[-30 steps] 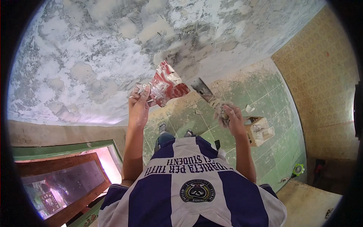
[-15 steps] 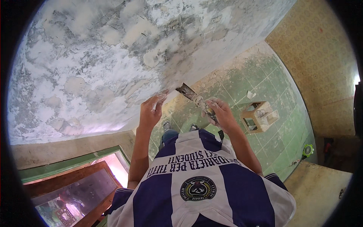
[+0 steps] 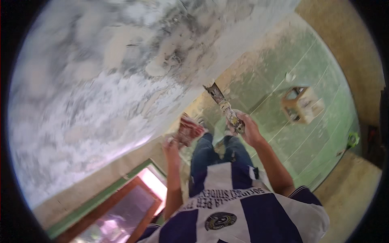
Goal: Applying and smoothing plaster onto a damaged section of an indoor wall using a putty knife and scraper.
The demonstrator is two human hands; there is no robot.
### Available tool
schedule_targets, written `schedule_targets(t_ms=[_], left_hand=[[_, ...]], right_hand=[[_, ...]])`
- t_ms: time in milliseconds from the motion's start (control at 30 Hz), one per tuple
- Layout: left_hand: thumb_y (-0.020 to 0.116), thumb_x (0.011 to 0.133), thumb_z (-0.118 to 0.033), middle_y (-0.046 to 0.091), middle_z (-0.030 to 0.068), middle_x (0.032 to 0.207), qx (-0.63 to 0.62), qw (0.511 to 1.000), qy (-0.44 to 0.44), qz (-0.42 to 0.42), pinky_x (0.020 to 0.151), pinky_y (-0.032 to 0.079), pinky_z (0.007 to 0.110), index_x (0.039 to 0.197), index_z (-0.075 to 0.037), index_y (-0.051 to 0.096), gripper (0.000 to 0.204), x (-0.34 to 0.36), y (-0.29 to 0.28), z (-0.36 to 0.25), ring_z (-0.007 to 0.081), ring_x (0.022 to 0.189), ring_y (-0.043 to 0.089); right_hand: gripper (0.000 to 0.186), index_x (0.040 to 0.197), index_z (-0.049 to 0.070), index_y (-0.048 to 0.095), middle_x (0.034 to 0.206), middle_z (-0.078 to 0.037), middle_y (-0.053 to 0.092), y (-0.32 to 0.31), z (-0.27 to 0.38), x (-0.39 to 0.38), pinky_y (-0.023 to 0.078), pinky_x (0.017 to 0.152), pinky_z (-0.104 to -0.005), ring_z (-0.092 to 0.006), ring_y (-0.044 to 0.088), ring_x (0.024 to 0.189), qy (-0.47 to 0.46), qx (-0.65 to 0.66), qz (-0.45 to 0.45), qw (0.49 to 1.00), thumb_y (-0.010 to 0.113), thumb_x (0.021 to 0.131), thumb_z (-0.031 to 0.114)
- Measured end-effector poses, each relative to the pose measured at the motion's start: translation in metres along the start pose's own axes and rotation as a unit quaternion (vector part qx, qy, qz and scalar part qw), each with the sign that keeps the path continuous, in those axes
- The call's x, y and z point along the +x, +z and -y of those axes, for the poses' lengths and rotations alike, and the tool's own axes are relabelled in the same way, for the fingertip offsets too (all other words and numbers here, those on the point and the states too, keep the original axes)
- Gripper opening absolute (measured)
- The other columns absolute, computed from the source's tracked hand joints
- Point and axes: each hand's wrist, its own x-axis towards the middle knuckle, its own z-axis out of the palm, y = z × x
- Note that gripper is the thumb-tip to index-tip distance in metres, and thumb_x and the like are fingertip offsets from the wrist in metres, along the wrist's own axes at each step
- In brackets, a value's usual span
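Note:
My left hand (image 3: 172, 145), low beside the wall, is closed on a flat red-brown piece (image 3: 189, 129) streaked with white. Motion blurs this piece, so I cannot tell its exact kind. Farther right, my right hand (image 3: 248, 128) grips the handle of a putty knife (image 3: 221, 101) that is caked with pale putty. Its blade tilts up and left toward the wall (image 3: 133, 81), and some pale material sits at its tip. The wall is patchy, with white, grey and beige areas. Whether the blade touches it I cannot tell.
A beige wooden stool-like frame (image 3: 299, 106) stands on the dusty green tiled floor (image 3: 279, 139) at right, with a small pale scrap (image 3: 289, 77) beyond it. A wood-framed window (image 3: 117, 210) lies lower left. A bright green round object (image 3: 352, 139) is at the far right.
The view has swung, showing more of my legs. My left hand has come down from the wall and turned, exposing the broad face of the red-brown piece. My right hand keeps the putty knife.

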Motion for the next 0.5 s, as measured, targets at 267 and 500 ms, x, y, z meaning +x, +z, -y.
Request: schedule_targets(t_ms=[267,500], left_hand=[[0.061,0.097,-0.017,0.067,0.0101,0.098,0.021,0.974,-0.221,-0.048,0.071,0.058,0.035,0.112,-0.003,0.055,0.021,0.019,0.035,0.096,0.0188,0.082,0.067],[0.064,0.095,-0.02,0.068,0.0116,0.096,-0.008,0.963,-0.266,-0.046,0.072,0.057,0.035,0.108,-0.002,0.054,0.024,0.052,0.018,0.133,0.0209,0.083,0.068]], right_hand=[[0.045,0.135,-0.007,0.047,0.124,-0.01,0.06,-0.037,-0.051,0.145,0.049,0.092,-0.0321,-0.0169,0.06,0.107,-0.1,-0.158,0.012,0.982,0.057,0.099,0.017],[0.043,0.12,0.002,0.065,0.102,-0.016,0.067,-0.022,-0.078,0.264,0.052,0.077,-0.0346,-0.0291,0.065,0.093,-0.43,-0.401,-0.119,0.8,0.077,0.078,0.003]])
